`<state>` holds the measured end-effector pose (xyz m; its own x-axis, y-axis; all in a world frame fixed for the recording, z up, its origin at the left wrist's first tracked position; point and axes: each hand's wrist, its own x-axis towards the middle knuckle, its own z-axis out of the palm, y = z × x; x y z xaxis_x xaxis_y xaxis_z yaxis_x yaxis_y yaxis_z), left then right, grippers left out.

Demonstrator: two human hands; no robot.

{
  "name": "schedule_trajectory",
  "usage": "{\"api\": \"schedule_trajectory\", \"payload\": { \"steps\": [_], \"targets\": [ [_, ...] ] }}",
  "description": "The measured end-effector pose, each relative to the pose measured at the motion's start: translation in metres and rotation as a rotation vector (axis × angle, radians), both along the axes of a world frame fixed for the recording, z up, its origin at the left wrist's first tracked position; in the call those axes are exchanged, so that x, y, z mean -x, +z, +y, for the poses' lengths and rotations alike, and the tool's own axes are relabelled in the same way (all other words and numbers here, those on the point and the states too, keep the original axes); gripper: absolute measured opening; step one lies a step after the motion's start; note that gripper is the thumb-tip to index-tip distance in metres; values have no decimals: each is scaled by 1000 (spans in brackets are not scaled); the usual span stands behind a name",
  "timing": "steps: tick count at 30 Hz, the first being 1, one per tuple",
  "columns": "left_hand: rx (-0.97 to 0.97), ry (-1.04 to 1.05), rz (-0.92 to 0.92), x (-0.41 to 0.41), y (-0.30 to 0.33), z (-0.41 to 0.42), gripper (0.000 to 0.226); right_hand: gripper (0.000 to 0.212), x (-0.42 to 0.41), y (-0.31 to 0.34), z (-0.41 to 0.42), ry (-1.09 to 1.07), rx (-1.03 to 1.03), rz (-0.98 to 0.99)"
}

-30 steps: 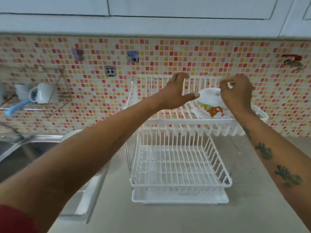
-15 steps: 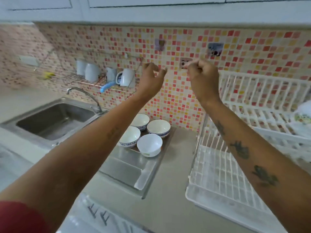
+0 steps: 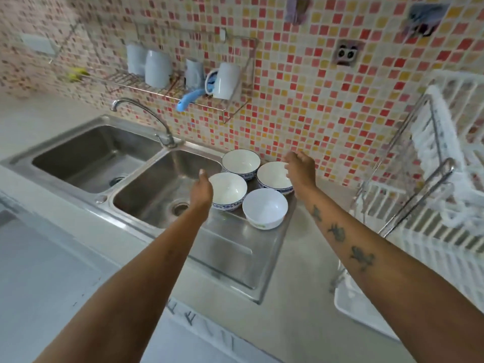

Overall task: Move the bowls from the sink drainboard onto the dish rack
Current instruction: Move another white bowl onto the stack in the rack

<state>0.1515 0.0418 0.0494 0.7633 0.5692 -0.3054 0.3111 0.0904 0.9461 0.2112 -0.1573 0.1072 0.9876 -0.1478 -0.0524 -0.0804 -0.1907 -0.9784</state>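
Several white bowls stand upright in a cluster on the steel drainboard (image 3: pixel 230 247). Three have blue patterned rims: a far one (image 3: pixel 241 161), a left one (image 3: pixel 228 191) and a right one (image 3: pixel 273 176). A plain white bowl (image 3: pixel 264 208) sits nearest me. My left hand (image 3: pixel 201 191) hovers at the left bowl's left edge, holding nothing, fingers loosely apart. My right hand (image 3: pixel 300 170) hangs over the right bowl's right rim, fingers spread, empty. The white two-tier dish rack (image 3: pixel 442 195) stands at the right edge of the view, partly cut off.
A double steel sink (image 3: pixel 146 184) with a curved tap (image 3: pixel 146 113) lies left of the drainboard. A wall shelf (image 3: pixel 167 93) holds white cups (image 3: pixel 157 68) and a blue handle above the sink. Grey countertop runs between drainboard and rack.
My view has swung left from the rack to the sink. Both hands have dropped from the rack, where one decorated bowl was left, down to the bowls on the drainboard.
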Motion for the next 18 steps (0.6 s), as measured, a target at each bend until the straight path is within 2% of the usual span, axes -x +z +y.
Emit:
{"api": "schedule_trajectory", "payload": {
  "steps": [2, 4, 8, 11, 15, 18],
  "targets": [
    [193, 29, 102, -6, -32, -5, 71, 28, -11, -32, -5, -60, 16, 77],
    [299, 3, 178, -11, -57, -15, 75, 38, -18, -56, -10, -116, 39, 138],
    [364, -76, 217, -23, -87, -41, 69, 28, -30, -96, -18, -134, 46, 291],
    [464, -129, 232, -33, -104, -57, 75, 36, -32, -115, -18, -124, 18, 393],
    [451, -110, 141, -47, -133, -72, 73, 42, -35, -135, -12, -83, -77, 464],
    [372, -92, 137, -70, -176, -73, 101, 50, -34, -145, -6, -71, -85, 454]
  ]
}}
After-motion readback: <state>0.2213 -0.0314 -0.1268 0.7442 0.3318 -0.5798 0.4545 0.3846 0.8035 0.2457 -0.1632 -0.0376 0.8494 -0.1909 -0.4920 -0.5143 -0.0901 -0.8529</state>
